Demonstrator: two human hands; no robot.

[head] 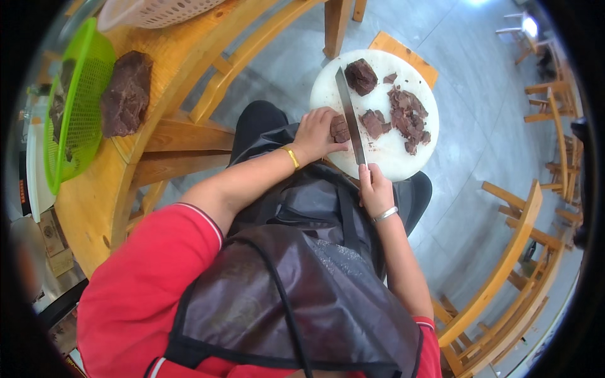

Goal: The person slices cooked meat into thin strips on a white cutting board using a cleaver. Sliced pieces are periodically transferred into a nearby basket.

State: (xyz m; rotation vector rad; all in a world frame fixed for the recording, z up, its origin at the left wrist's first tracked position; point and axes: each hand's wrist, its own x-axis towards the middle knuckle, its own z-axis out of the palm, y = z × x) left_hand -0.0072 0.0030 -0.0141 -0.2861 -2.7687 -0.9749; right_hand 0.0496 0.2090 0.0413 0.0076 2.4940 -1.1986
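My left hand (317, 134) holds a chunk of dark brown cooked meat (339, 129) at the left side of a round white cutting board (326, 78). In my right hand (376, 190) is the handle end of a long knife (350, 115), its blade pointing away from me just right of that chunk. Whether the blade touches the meat, I cannot tell. A larger dark chunk (361, 77) rests near the board's far edge, right of the blade tip. Some cut pieces (374, 124) lie right of the blade, and a pile of thin slices (407, 118) is farther right.
The board rests on a wooden stool (406, 56) before my knees. On the wooden table (175, 61) at left are a big dark meat piece (126, 94), a green plastic basket (85, 108) holding more pieces, and a pale perforated basket (160, 12). Wooden chairs (505, 264) stand at right.
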